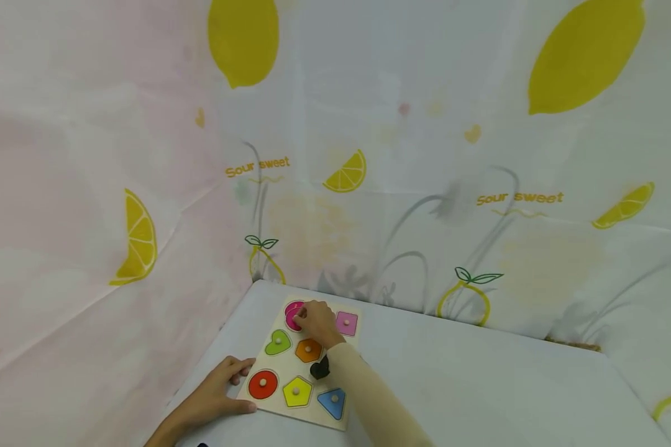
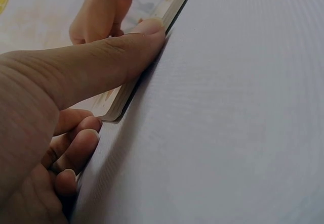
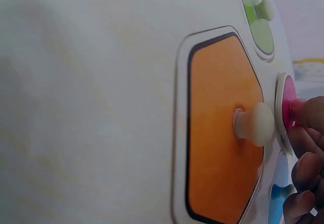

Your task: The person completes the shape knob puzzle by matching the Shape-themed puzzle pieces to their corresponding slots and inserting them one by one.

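A wooden shape puzzle board (image 1: pixel 343 423) lies flat on the white table (image 1: pixel 481 385), near its left back corner. The right hand (image 1: pixel 317 323) reaches over the board to the magenta round piece (image 1: pixel 292 312) at the board's 11 o'clock corner; its fingers curl down on that piece, and the right wrist view shows fingertips (image 3: pixel 304 114) touching the pink disc (image 3: pixel 288 102), though the exact pinch is hidden. At 6 o'clock from that hand sits the orange hexagon piece (image 1: pixel 308 350) with its pale knob (image 3: pixel 255 123), seated in its recess. Around it lie the green heart piece (image 1: pixel 278 342) at 9 o'clock, the pink square piece (image 1: pixel 346 323) at 1 o'clock, the red circle piece (image 1: pixel 263 384), yellow pentagon piece (image 1: pixel 297 392) and blue trapezoid piece (image 1: pixel 332 402) along the near row. The left hand (image 1: pixel 215 397) rests on the table at the board's 8 o'clock corner, thumb (image 2: pixel 101 62) pressed straight along the board's edge (image 2: pixel 121 102), fingers loosely curled, holding nothing
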The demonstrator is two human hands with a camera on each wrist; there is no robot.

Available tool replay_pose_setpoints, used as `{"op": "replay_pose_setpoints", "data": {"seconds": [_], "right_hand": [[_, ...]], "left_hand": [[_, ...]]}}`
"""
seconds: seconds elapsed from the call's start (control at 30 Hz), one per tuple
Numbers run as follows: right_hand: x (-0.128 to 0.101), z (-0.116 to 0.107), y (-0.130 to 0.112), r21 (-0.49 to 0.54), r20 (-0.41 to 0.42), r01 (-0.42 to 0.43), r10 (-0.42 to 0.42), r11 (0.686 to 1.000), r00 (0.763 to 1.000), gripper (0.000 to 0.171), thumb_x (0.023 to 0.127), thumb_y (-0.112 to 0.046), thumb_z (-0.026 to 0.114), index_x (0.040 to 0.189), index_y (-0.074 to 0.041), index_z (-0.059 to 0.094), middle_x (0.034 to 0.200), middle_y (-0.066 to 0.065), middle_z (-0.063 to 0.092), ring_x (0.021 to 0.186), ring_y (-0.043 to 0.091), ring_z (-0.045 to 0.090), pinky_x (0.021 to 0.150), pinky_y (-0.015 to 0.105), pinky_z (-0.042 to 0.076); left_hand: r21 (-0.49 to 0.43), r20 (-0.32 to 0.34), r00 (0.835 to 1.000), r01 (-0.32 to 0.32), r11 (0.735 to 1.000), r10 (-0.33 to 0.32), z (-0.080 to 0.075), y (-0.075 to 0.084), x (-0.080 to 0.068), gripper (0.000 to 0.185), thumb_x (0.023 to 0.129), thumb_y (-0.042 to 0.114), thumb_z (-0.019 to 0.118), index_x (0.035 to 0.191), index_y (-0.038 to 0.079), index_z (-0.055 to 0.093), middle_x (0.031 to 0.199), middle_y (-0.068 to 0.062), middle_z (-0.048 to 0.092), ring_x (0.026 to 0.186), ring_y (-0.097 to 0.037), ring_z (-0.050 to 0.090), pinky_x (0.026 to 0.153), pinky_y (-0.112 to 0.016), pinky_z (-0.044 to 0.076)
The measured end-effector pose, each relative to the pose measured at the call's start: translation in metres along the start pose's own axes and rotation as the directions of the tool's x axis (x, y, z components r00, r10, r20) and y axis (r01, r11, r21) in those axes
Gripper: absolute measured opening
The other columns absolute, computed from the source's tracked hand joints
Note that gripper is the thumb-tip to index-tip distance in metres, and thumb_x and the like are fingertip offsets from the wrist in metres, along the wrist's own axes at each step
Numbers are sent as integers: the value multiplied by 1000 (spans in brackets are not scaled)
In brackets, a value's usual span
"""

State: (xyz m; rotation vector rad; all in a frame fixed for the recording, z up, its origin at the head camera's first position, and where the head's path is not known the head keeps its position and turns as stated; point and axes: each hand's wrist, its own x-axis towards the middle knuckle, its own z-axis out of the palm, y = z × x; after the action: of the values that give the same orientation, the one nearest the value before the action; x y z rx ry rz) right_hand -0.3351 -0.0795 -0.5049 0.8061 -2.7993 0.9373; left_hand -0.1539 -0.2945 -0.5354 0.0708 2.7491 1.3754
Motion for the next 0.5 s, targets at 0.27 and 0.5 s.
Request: {"op": "replay_pose_setpoints", "data": {"seconds": [0.27,0.5], "right_hand": [[13,2,3,-40,-1,-24,24,999,1000,15,95,-24,75,85,-13,76,74,-8,63,64,8,52,58,23,46],[21,6,5,-59,-7,-50,49,997,999,16,94,-26,76,84,-13,75,73,-6,63,64,10,52,59,24,46]], "left_hand": [[-8,8,1000,20,1000,-19,1,0,1,96,66,36,97,146,5,56,107,-4,47,102,-21,43,83,-28,39],[6,-5,1000,25,1000,-24,1,0,1,96,64,37,98,145,6,57,106,-3,47,101,-22,44,84,-29,39]]}}
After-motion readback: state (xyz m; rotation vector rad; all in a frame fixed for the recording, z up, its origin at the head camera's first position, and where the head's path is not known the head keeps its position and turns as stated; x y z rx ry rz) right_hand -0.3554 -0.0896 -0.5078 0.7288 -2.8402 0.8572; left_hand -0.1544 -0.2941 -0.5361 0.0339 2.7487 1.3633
